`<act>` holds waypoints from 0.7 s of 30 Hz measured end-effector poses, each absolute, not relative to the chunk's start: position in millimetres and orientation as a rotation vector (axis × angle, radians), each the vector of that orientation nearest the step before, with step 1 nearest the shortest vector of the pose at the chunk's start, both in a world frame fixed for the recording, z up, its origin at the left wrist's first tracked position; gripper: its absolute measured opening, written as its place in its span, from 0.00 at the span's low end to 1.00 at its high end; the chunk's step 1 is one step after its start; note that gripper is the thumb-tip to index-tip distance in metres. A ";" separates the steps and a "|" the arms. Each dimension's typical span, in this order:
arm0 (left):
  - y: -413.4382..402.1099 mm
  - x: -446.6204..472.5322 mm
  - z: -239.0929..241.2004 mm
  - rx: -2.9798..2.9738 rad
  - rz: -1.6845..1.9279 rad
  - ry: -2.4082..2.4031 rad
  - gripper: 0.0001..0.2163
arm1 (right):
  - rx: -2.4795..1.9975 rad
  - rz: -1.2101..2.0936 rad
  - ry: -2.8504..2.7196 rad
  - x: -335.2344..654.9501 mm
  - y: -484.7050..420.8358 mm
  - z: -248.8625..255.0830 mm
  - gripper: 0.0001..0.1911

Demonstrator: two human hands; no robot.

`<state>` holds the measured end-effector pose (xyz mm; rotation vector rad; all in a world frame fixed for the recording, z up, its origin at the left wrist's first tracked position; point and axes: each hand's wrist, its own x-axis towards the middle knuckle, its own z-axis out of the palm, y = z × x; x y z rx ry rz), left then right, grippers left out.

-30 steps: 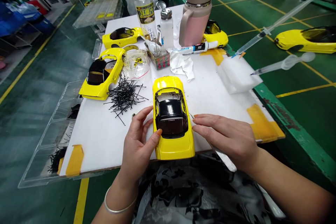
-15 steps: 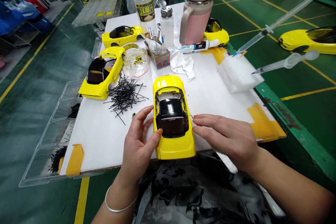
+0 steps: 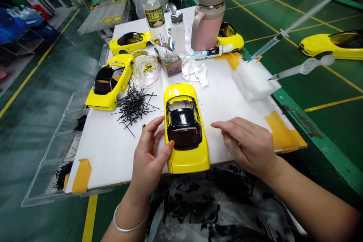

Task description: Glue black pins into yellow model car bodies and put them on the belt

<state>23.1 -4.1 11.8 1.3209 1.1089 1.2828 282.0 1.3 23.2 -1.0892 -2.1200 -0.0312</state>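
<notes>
On the white board (image 3: 107, 147) in front of me lies a yellow toy car body (image 3: 188, 159) with a black roof and dark rear window. My left hand (image 3: 151, 147) grips its left side, the thumb on the rear edge by the window and the other fingers along the flank. Just right of the car and apart from it, my right hand (image 3: 246, 143) has its forefinger stretched toward the body and the other fingers curled under. What those curled fingers hold, if anything, is hidden. A pile of thin black rods (image 3: 134, 104) lies left of the car.
Further yellow car bodies (image 3: 110, 83) stand at the back left. Behind are a clear bottle (image 3: 154, 15), a pink flask (image 3: 210, 19), a marker-like tube (image 3: 207, 53) and crumpled tissue (image 3: 195, 71). Syringes (image 3: 295, 17) stick in a white foam block (image 3: 256, 79) at right.
My right hand has drawn back from the car's right side and curled its fingers. The thin tool with a white handle that it held no longer shows. My left hand keeps its grip.
</notes>
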 end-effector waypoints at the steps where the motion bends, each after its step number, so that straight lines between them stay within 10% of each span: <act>1: -4.2 23.1 11.8 1.322 1.282 1.105 0.23 | -1.124 -0.036 -2.135 281.6 2.3 22.3 0.14; 21: -4.4 23.5 12.2 1.315 1.272 1.119 0.22 | -1.153 -0.012 -2.170 272.9 -3.3 9.7 0.19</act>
